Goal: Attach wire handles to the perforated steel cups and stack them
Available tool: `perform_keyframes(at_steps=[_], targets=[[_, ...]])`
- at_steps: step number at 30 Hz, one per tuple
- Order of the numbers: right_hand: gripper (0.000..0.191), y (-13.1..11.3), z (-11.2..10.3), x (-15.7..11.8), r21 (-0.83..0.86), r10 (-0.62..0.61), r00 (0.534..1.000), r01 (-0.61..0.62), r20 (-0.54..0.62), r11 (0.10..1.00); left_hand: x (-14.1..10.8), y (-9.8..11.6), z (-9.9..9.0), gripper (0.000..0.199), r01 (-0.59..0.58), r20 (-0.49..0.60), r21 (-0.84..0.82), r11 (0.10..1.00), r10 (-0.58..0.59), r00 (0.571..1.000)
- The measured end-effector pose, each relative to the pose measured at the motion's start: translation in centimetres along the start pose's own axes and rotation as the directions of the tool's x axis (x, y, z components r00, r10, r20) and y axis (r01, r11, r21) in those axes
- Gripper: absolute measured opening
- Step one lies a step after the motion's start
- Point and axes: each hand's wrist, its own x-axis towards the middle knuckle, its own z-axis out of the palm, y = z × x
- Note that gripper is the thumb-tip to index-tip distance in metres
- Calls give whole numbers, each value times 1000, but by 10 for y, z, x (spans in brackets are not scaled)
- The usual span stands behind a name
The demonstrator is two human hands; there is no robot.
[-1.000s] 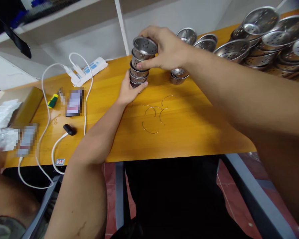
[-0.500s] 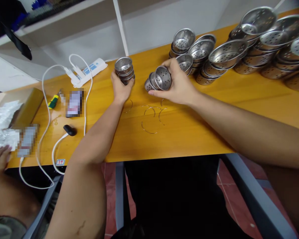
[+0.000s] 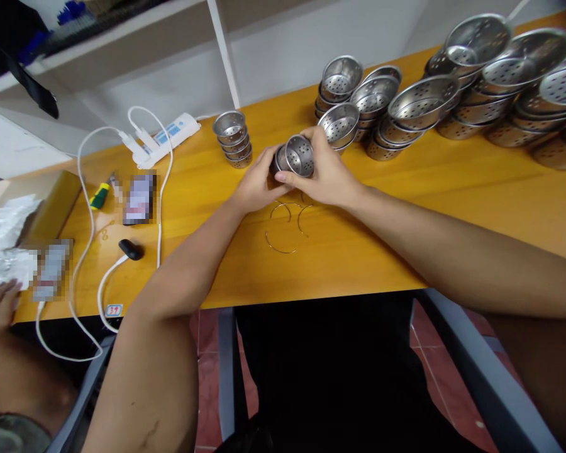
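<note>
Cups [image 3: 294, 157], nested together, are held between my two hands, just above the table [image 3: 339, 270] or against it; the hands hide the underside, so I cannot tell which. I see the open mouth turned up and toward my right, with the closed end toward my left. The long axis is therefore tilted, running across from one palm to the other rather than standing upright.

My right hand [image 3: 329, 171] is nearer the rim and clamped on the cups, thumb along the near side and fingers behind the mouth. My left hand [image 3: 255, 185] is curled around the closed end, fingers and thumb on opposite sides; part of that contact is hidden from me.

Beyond my left hand, an upright stack [image 3: 236, 141] of similar cups rests near the back of the table, apart from the fingers. Just beyond my right hand I have a wider basket [image 3: 340, 124], its mouth up, with more nested baskets [image 3: 424, 107] extending off to my right. On my side of the cups, thin curved wires [image 3: 278, 251] lie loose on the wood. Well off to my left are a power strip [image 3: 170, 139] and a screwdriver [image 3: 100, 196]; a co-worker's hand [image 3: 0, 305] rests at the table's edge.
</note>
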Motion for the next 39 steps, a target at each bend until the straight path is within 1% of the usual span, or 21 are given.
perform_keyframes(at_steps=[3,6,8,10,13,18,22,25,26,28,29,30,33,35,37,39], targets=[[91,-5,2,-2,-48,4,1000,-5,-24,999,-5,-20,1,92,-10,-84,-50,999,5,996],[91,-3,1,-5,-123,8,999,-14,-46,992,-8,-42,0,94,28,-233,-78,997,-46,971],[93,-1,0,-7,-167,22,1000,-22,0,986,-8,-54,-1,96,81,-330,-83,993,-105,938],[97,2,0,-8,-200,42,997,-29,61,979,-7,-61,-1,95,119,-388,-107,987,-152,909],[100,2,1,-8,-221,61,992,-34,114,975,-5,-62,0,93,130,-411,-145,981,-179,894],[107,0,4,0,-206,81,980,-42,184,978,-2,-50,1,93,123,-409,-160,979,-179,895],[96,-1,6,5,-211,96,974,-52,204,976,-2,-40,0,91,112,-388,-147,983,-161,908],[101,-9,-2,2,-238,73,973,-19,219,971,-2,-37,-1,94,127,-390,-141,982,-172,905],[100,-13,-8,0,-263,71,971,-9,226,965,-2,-37,-1,95,131,-389,-142,981,-177,904],[85,-24,-20,-6,-347,108,964,-18,244,938,-3,-39,-1,96,134,-383,-145,980,-181,906],[77,-29,-27,-9,-406,157,955,-43,251,913,-3,-40,0,97,133,-380,-144,980,-180,907],[73,-34,-33,-11,-468,216,943,-75,255,881,-3,-41,0,97,133,-378,-142,981,-178,908],[74,-42,-47,-14,-627,377,887,-139,265,767,-3,-44,1,98,138,-388,-131,982,-179,904],[66,-43,-52,-12,-675,429,839,-104,335,730,-3,-44,2,99,143,-395,-124,982,-181,901],[47,-40,-56,-8,-667,416,791,-14,448,745,-2,-43,2,100,145,-395,-120,982,-181,901],[32,-37,-58,-5,-636,378,759,60,530,769,-3,-43,2,100,145,-384,-121,982,-181,905]])
